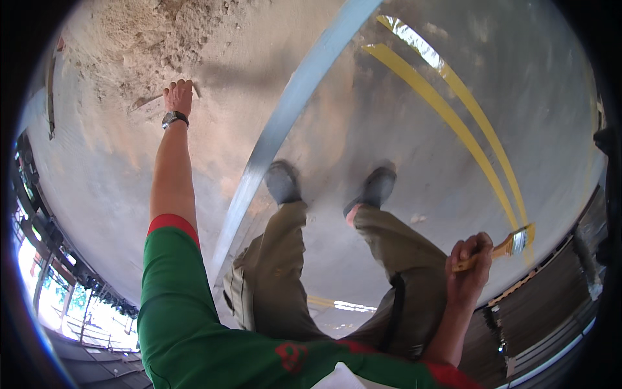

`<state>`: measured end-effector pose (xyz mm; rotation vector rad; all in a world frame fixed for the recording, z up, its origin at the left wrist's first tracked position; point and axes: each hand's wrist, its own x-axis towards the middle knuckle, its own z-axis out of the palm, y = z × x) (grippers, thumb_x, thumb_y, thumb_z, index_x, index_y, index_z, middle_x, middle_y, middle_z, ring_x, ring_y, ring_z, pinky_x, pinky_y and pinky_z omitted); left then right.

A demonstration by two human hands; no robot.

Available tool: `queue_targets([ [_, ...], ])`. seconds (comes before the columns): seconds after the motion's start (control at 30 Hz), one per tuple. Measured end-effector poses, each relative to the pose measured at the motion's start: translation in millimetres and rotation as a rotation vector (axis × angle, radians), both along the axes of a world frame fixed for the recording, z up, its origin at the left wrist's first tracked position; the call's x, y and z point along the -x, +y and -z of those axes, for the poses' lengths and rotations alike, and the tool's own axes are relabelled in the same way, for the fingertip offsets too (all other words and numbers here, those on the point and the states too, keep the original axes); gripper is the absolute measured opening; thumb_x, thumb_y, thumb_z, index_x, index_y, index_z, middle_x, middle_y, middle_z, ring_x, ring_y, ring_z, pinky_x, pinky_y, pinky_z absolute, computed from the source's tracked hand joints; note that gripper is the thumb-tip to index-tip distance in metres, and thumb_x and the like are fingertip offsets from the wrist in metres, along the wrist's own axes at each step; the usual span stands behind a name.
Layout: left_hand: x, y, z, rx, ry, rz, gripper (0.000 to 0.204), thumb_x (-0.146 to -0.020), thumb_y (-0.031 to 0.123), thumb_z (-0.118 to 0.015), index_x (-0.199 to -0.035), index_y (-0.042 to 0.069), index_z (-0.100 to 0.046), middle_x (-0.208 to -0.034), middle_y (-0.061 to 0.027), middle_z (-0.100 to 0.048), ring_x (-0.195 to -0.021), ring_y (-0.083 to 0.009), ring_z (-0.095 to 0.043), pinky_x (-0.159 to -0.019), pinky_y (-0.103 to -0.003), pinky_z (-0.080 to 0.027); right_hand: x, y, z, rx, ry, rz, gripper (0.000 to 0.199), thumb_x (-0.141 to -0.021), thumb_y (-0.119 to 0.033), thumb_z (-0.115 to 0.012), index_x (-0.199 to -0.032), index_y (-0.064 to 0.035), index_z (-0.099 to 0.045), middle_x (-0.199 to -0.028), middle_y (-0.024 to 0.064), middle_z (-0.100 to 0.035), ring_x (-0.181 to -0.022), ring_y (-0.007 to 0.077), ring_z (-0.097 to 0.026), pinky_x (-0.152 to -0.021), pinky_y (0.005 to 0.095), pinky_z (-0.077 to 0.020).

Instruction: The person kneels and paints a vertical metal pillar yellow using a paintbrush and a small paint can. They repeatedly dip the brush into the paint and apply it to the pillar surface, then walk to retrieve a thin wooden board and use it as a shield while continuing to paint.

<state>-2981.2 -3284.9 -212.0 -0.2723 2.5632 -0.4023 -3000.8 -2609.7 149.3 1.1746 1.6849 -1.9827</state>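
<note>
My right hand [471,262] is wrapped round the wooden handle of a wide flat paintbrush [518,240], held out at the lower right. Its bristle end is yellowish and points away to the right, over the end of a yellow stripe. On the far left, my left hand [179,96] reaches out with its fingers curled down. A thin, flat, brownish piece [146,102] shows on both sides of the fingers. What kind of thing it is, I cannot make out. Rough, crumbly tan material [152,48] lies just beyond this hand.
A long pale-blue stripe [285,110] runs across the grey surface between my left arm and my feet. Two curved yellow stripes [447,107] bend along the right. My dark shoes [378,188] stand between them. Dark planks [551,311] border the lower right.
</note>
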Motion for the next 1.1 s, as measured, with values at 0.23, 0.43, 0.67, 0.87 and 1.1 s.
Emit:
queue_targets([
  [0.23, -16, 7, -25, 0.071, -0.075, -0.246, 0.045, -0.102, 0.014, -0.050, -0.145, 0.028, -0.048, -0.126, -0.0069, -0.067, -0.124, -0.0293, -0.062, -0.101, -0.053, -0.048, -7, -11, -4, 0.036, 0.001, -0.241, 0.037, -0.104, -0.039, -0.059, -0.123, -0.0073, -0.059, -0.077, 0.0058, -0.053, -0.062, 0.0170, -0.055, -0.040, 0.0279, -0.0399],
  [0.43, -2, 15, 18, 0.183, 0.077, -0.107, 0.042, -0.099, 0.013, -0.055, -0.139, 0.022, -0.056, -0.129, -0.0081, -0.064, -0.126, -0.0280, -0.058, -0.103, -0.050, -0.046, -3, -6, -3, 0.076, 0.087, -0.196, 0.037, -0.104, -0.043, -0.057, -0.119, -0.0101, -0.059, -0.078, 0.0066, -0.054, -0.061, 0.0169, -0.054, -0.038, 0.0277, -0.0399],
  [0.67, -14, -11, -77, 0.068, 0.113, -0.035, 0.018, -0.098, 0.028, -0.062, -0.107, 0.014, -0.066, -0.105, -0.0088, -0.069, -0.107, -0.0278, -0.065, -0.094, -0.047, -0.049, -11, -25, -14, 0.152, -0.063, -0.118, 0.032, -0.107, -0.036, -0.053, -0.122, -0.0090, -0.058, -0.078, 0.0076, -0.056, -0.063, 0.0179, -0.056, -0.039, 0.0276, -0.0427],
  [0.87, -15, -10, -325, -0.069, 0.982, 0.001, 0.012, -0.095, 0.014, -0.073, -0.105, 0.006, -0.073, -0.099, -0.0075, -0.076, -0.087, -0.0238, -0.073, -0.075, -0.035, -0.058, -37, -40, -14, 0.269, -0.137, -0.096, 0.032, -0.108, -0.029, -0.054, -0.122, -0.0010, -0.058, -0.081, 0.0079, -0.061, -0.066, 0.0184, -0.061, -0.042, 0.0290, -0.0476],
  [1.1, -1, 80, -446, 0.087, 1.279, 0.222, 0.016, -0.092, 0.008, -0.077, -0.091, -0.001, -0.065, -0.095, -0.0122, -0.074, -0.078, -0.0237, -0.071, -0.067, -0.034, -0.058, -91, -27, -18, 0.214, -0.115, -0.133, 0.034, -0.106, -0.029, -0.058, -0.119, 0.0017, -0.061, -0.081, 0.0065, -0.064, -0.066, 0.0139, -0.063, -0.047, 0.0286, -0.0541],
])
